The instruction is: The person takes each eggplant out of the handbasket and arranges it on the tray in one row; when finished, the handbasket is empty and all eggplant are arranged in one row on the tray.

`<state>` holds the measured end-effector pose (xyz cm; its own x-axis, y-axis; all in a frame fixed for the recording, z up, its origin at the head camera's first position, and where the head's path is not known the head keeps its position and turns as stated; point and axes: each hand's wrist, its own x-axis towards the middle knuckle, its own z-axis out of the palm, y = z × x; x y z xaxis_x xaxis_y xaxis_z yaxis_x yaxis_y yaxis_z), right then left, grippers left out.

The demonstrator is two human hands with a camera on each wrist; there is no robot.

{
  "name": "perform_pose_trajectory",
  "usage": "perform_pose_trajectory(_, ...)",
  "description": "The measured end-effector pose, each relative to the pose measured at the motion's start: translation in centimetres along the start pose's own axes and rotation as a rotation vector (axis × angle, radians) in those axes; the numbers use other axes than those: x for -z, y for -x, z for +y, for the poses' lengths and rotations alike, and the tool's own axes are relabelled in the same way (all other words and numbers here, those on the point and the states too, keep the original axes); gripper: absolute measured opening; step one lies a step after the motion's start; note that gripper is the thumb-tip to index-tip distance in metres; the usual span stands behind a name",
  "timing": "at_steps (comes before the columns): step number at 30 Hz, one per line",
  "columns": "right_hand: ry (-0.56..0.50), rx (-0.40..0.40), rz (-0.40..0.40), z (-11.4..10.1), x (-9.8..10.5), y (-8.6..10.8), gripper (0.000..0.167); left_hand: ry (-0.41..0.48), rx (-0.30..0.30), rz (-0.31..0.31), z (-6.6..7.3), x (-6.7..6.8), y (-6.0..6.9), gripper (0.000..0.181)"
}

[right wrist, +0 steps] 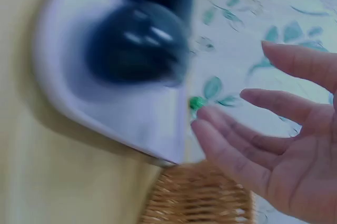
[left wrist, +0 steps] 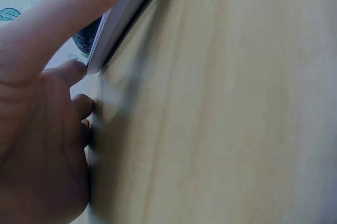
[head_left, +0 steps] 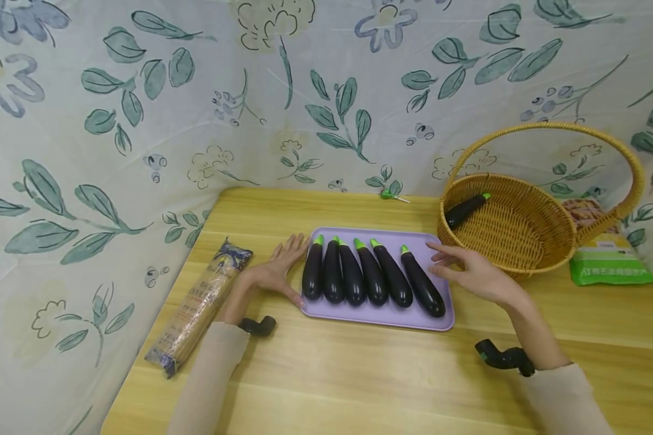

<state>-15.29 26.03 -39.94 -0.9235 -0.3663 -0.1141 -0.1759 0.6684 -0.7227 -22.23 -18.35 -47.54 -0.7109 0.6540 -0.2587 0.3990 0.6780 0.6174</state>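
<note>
Several dark eggplants [head_left: 354, 275] with green stem ends lie side by side on a lilac tray [head_left: 370, 313]. The rightmost eggplant [head_left: 421, 281] sits a little apart from the others. My left hand [head_left: 274, 272] is at the tray's left edge, thumb and fingers spread; in the left wrist view its fingers meet the table beside the tray rim. Above the tray's right side hovers my right hand [head_left: 468, 269], with fingers extended and nothing held. Another eggplant [head_left: 467, 210] leans inside the wicker basket [head_left: 508, 226], up against its left wall.
A long plastic-wrapped pack of noodles [head_left: 198, 308] lies left of my left forearm. Behind the basket's right side is a green and yellow packet [head_left: 612, 266]. A small green lollipop [head_left: 389, 195] lies near the back edge, before the floral cloth [head_left: 283, 90].
</note>
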Motion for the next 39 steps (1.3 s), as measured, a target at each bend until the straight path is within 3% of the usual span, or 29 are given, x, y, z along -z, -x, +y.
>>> perform_pose_trajectory(4, -0.100, -0.058, 0.093, 0.1, 2.5, -0.3, 0.057, -0.005, -0.003, 0.001, 0.0, 0.0, 0.0, 0.152)
perform_pose_trajectory(9, -0.201, -0.219, 0.285, 1.0, 5.1, -1.8, 0.066, 0.003, -0.001, -0.003, 0.1, 0.0, 0.2, 0.152)
perform_pose_trajectory(12, -0.269, -0.315, 0.346, 2.1, 5.9, -3.1, 0.073, 0.005, -0.009, -0.003, 0.0, 0.1, 0.2, 0.153)
perform_pose_trajectory(17, -0.389, -0.438, 0.326, 3.9, 6.6, -4.8, 0.085, 0.003, -0.020, -0.001, -0.1, 0.1, 0.3, 0.153)
perform_pose_trajectory(23, -0.421, -0.544, 0.302, 5.2, 6.5, -6.1, 0.090, 0.003, -0.019, 0.005, -0.1, 0.0, 0.2, 0.153)
perform_pose_trajectory(39, -0.511, -0.578, 0.282, 6.3, 5.7, -7.9, 0.092, 0.007, -0.002, 0.000, -0.3, -0.1, 0.0, 0.152)
